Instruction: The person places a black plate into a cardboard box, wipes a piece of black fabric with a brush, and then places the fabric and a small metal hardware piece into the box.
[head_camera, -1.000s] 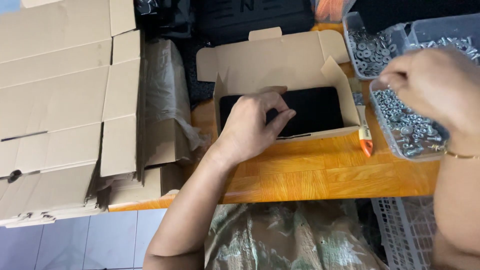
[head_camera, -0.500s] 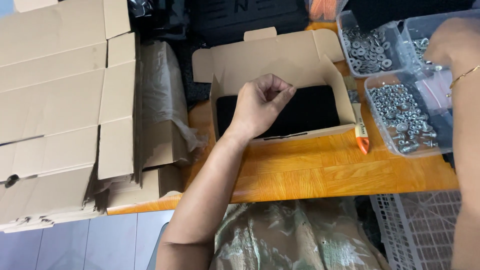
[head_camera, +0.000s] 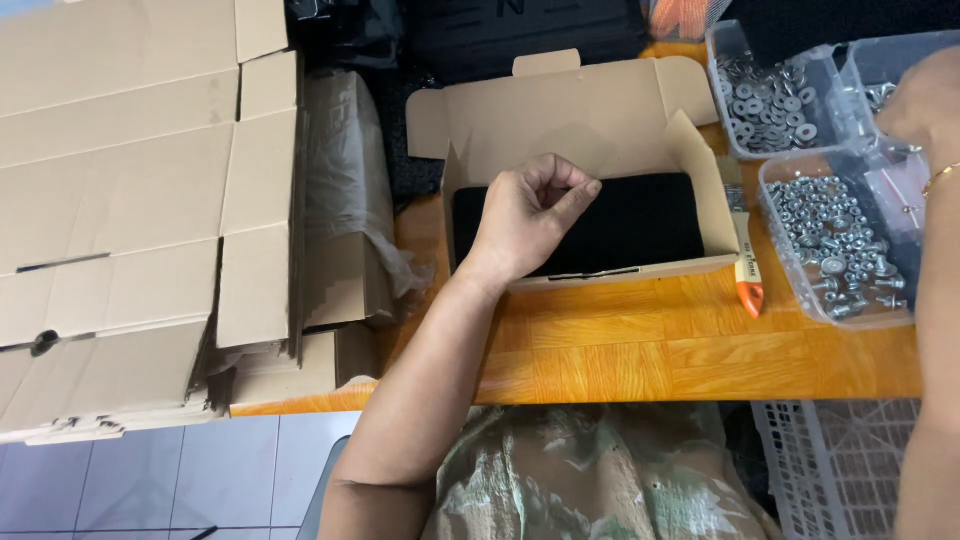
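Cardboard box (head_camera: 600, 130): open on the orange table (head_camera: 640, 350), lid flap thrown back away from the person so the tray is free to load from the near side.
Black pad (head_camera: 640, 225): flat in the box tray, filling it; long axis runs left to right, parallel to the box's front wall.
Left hand (head_camera: 525, 215): over the left part of the pad, fingers curled in, thumb pinched against the fingertips; whether anything small sits in that pinch cannot be told. It seems to rest there to steady or press the pad.
Right hand (head_camera: 925, 105): right of the box, over the far clear bin; cut by the frame edge, so its grip cannot be told.
Bins of hardware (head_camera: 835, 250): clear tubs of washers and nuts, just right of the box, within easy reach.
Brush (head_camera: 745, 265): orange handle, between box and near bin, handle toward the person.
Flat cartons (head_camera: 130, 220): stacked well left of the box.
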